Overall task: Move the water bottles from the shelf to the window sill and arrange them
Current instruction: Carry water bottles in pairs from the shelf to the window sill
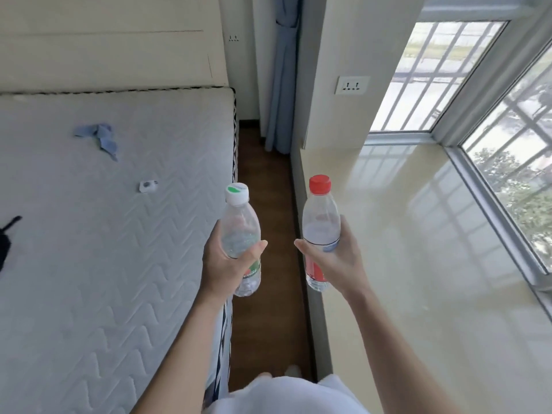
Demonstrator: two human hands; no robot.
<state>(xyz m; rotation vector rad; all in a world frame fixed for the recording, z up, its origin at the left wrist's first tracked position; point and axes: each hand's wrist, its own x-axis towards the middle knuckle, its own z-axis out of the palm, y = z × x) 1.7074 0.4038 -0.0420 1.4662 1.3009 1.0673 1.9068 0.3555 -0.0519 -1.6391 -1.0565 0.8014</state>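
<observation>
My left hand [227,265] grips a clear water bottle with a white cap and a green and red label [241,225], held upright over the narrow floor strip beside the mattress edge. A second clear bottle with a red cap and red label [321,219] stands upright in my right hand [337,258], just at the left edge of the window sill [418,234]. The glossy cream sill stretches to the right under the barred windows, and no bottle stands on it. The shelf is out of view.
A bare quilted mattress [104,234] fills the left, with a blue cloth [101,138], a small white item [148,186] and a black object [4,243] on it. A brown floor strip [265,204] runs between bed and sill toward a blue curtain [283,85]. Wall socket [352,85] above the sill.
</observation>
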